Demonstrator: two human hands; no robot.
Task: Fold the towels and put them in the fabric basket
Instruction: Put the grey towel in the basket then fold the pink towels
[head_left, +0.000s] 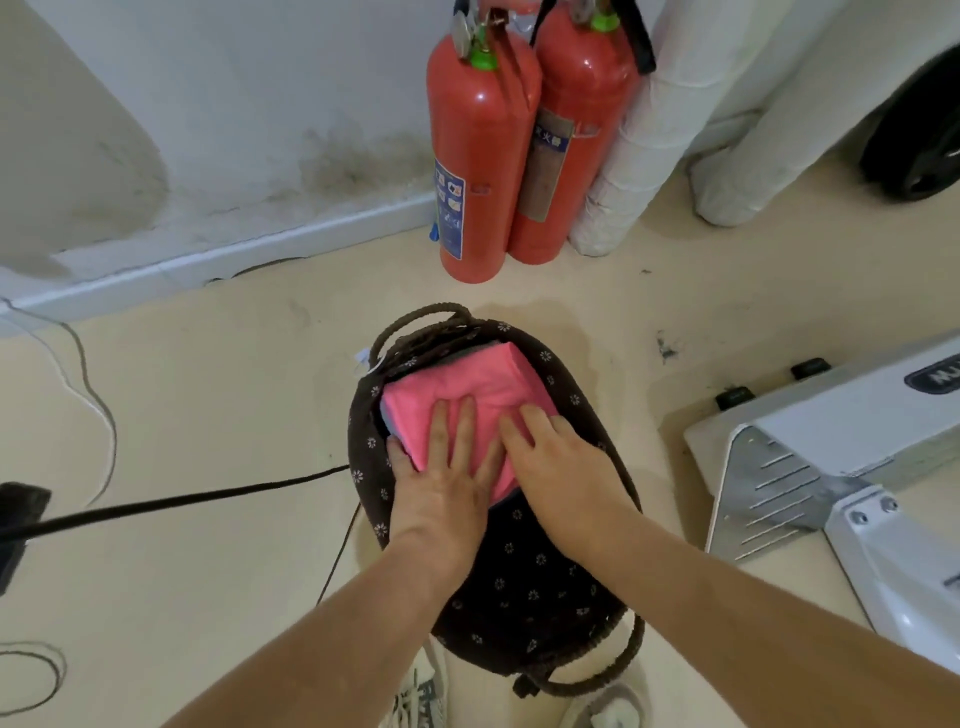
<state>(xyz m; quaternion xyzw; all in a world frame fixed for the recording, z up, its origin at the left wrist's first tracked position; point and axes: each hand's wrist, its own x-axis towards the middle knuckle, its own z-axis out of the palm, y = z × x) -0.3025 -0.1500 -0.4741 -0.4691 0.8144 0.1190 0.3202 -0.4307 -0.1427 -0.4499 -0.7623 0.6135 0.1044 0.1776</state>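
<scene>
The basket (519, 587) sat on the floor with the folded pink towel (483, 384) already inside, on top of a blue towel (390, 421). The left hand (441, 478) and right hand (561, 467) lay flat on it, fingers straight, pressing down. Pretty much done by the look of it, no loose towels in sight.

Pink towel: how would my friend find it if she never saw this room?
Find the two red fire extinguishers by the white wall. On the floor before them sits a dark brown flowered fabric basket. The folded pink towel lies on top inside, under the left hand and right hand, the only pink thing.
</scene>
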